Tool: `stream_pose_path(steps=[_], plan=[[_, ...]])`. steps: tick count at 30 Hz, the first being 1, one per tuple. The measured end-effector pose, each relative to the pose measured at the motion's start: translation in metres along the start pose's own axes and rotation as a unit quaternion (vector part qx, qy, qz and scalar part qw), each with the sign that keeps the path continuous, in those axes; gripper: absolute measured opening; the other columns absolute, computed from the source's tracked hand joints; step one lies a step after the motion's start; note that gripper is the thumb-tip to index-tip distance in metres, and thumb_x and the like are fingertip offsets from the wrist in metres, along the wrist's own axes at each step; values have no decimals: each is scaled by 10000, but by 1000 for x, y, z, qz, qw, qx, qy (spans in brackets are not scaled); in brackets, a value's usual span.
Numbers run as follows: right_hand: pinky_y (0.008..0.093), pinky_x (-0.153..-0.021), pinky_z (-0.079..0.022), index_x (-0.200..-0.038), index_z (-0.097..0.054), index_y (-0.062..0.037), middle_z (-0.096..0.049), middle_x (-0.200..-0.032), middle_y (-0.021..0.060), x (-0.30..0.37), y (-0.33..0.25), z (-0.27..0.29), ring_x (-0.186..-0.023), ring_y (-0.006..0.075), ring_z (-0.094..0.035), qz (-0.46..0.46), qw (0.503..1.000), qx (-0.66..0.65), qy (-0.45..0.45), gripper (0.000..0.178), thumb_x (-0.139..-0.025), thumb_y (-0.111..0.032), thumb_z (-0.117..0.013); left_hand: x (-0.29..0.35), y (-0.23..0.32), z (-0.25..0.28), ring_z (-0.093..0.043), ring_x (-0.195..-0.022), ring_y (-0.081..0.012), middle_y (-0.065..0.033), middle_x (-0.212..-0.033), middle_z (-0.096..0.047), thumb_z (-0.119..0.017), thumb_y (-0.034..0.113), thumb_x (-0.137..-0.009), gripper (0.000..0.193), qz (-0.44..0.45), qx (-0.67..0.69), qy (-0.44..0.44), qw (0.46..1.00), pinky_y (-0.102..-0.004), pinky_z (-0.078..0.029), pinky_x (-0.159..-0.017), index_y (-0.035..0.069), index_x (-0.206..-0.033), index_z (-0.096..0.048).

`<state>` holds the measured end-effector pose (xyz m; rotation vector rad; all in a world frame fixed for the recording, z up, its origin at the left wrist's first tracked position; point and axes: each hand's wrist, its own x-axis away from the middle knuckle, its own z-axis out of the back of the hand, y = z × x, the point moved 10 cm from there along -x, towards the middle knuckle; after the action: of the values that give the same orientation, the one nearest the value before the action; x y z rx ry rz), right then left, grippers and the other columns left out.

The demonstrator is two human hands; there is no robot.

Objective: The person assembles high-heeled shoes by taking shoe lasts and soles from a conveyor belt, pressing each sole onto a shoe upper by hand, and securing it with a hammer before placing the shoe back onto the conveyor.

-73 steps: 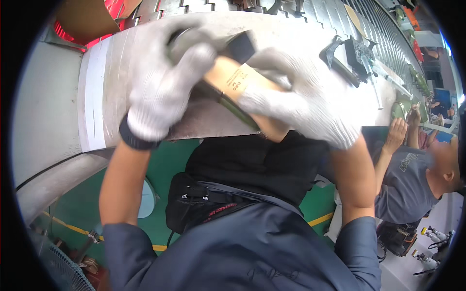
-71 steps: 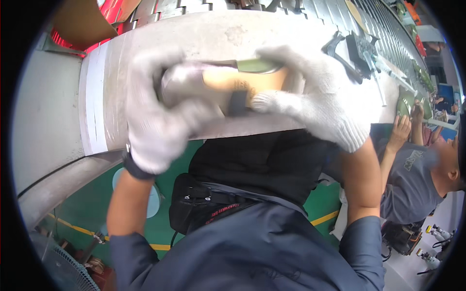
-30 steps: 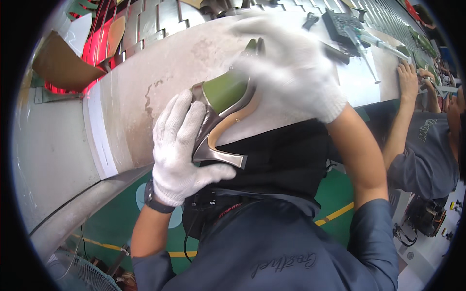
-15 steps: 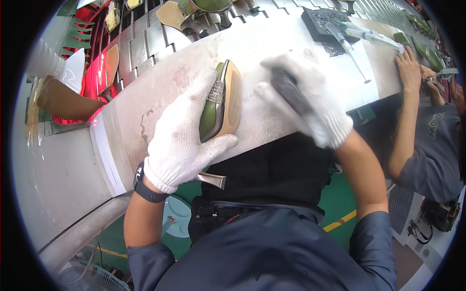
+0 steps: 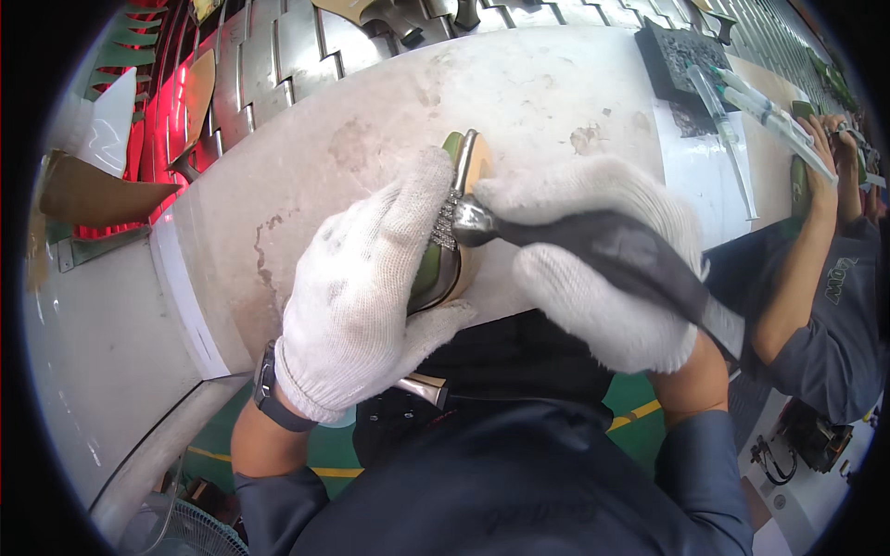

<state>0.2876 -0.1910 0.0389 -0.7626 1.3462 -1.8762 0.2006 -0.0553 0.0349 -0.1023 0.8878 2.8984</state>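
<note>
A green high-heeled shoe (image 5: 429, 278) with a glittering stone band lies on its side at the table edge. My left hand (image 5: 362, 264), in a white knit glove, is wrapped round it, and its metallic heel (image 5: 426, 389) sticks out below the wrist. In my gloved right hand (image 5: 593, 315) is a hammer (image 5: 603, 239) with a dark handle. Its round metal head (image 5: 474, 222) is against the shoe's side, at the band beside the sole edge. The hammer head covers part of the tan sole. My left palm hides much of the upper.
Across the far side runs a metal slat conveyor (image 5: 278, 56) with shoes on it. Syringes (image 5: 728, 139) and a black block (image 5: 681, 69) lie at the right, near a co-worker's arm (image 5: 793, 250). A brown curved piece (image 5: 102, 195) stands at the left.
My right hand has brought the hammer left and down against the shoe. The shoe and my left hand have shifted slightly in the picture, with the whole view.
</note>
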Motion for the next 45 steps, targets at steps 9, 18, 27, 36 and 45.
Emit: stream_pose_path(steps=[9,18,27,36,45], plan=[[414,-1055,-584,-1270,-725,49,-784,-1212,213,8,6,-7,-1185,269,-759,-36,967,-241,72,308,-963,30,-712,2,-6,-1,-696,-1194,-429,-236,-1366,-699,-1019,226,-710,1099,23,36,15,999,-502,-537,-1062,-61,-1613,-462],[393,-974,-626,-1248,-740,53,-803,-1172,173,-38,-16,20,-1067,267,-788,29,988,141,52,245,-1039,-65,-691,3,-4,4,-686,-1201,-435,-240,-1359,-686,-1029,173,-617,1128,-8,40,27,999,-499,-534,-1062,-70,-1580,-493],[422,-1083,-586,-1331,-690,62,-763,-1313,214,-10,-15,-5,-1215,292,-744,-109,994,-17,-19,302,-1070,-89,-684,10,-10,6,-700,-1195,-434,-227,-1313,-707,-1010,185,-663,1023,7,27,60,998,-493,-539,-1066,-26,-1553,-551],[447,-908,-635,-1172,-733,-7,-774,-1115,215,19,-56,-37,-1009,367,-790,171,962,214,23,330,-862,-36,-843,9,-7,8,-706,-1213,-430,-223,-1307,-721,-976,161,-714,976,-14,29,73,997,-495,-535,-1080,-3,-1570,-535],[429,-916,-659,-1096,-765,-13,-775,-1120,193,56,-48,-100,-1022,385,-786,212,927,240,196,382,-746,-71,-909,20,-5,14,-690,-1252,-438,-259,-1354,-703,-885,57,-721,959,-52,23,68,996,-482,-522,-1104,-17,-1597,-503]])
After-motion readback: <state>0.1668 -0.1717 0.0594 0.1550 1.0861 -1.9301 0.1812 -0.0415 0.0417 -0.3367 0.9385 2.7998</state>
